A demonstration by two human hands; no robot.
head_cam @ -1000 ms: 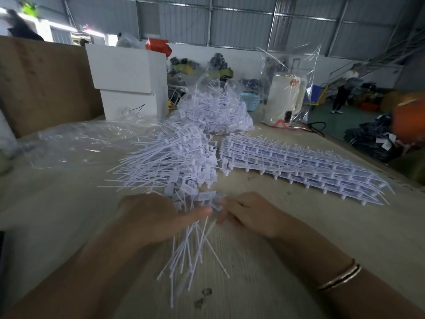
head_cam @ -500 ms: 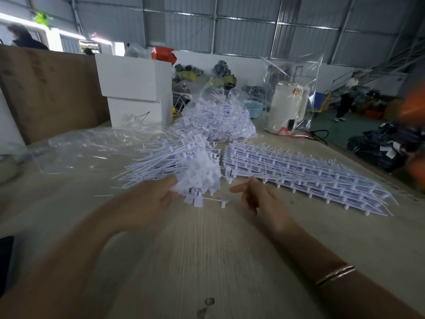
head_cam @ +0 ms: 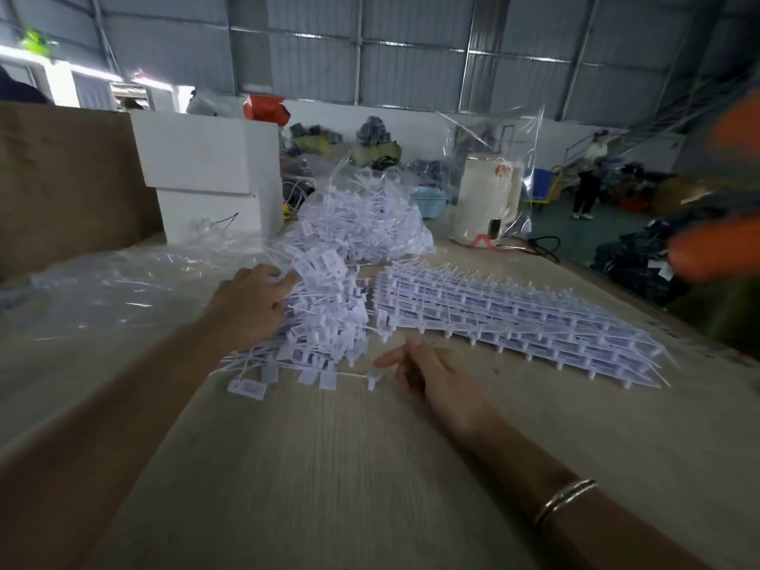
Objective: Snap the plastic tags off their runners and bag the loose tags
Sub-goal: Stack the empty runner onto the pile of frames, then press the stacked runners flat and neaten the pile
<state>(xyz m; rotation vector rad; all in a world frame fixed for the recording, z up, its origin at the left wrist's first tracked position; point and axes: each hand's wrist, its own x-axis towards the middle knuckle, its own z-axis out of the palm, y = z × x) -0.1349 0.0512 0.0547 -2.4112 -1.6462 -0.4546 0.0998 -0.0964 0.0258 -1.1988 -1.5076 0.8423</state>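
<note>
1. On the bench before you: a wooden table [head_cam: 370, 466] carrying the whole job in three lots.
2. Loose tags [head_cam: 325, 318], a heap at centre. Your left hand [head_cam: 251, 306] lies on its left flank, fingers extended and pressed against the tags (likely to keep the heap from sliding apart).
3. Your right hand [head_cam: 427, 372], just right of the heap's near edge, fingers loosely curled, forefinger extended toward one stray tag [head_cam: 353, 376] lying flat on the table; it grips nothing that shows.
4. Tags on runners [head_cam: 514, 318], a flat stack right of the heap, untouched, within reach of your right hand.
5. Filled bag [head_cam: 366, 224], clear plastic, behind the heap, already holding loose tags; an empty clear bag [head_cam: 123, 281] lies flat to the left, presumably next for filling.
6. Change from half a second ago: your left hand has moved farther up the heap, and the heap has spread lower and wider toward you; your right hand has barely shifted.
</note>
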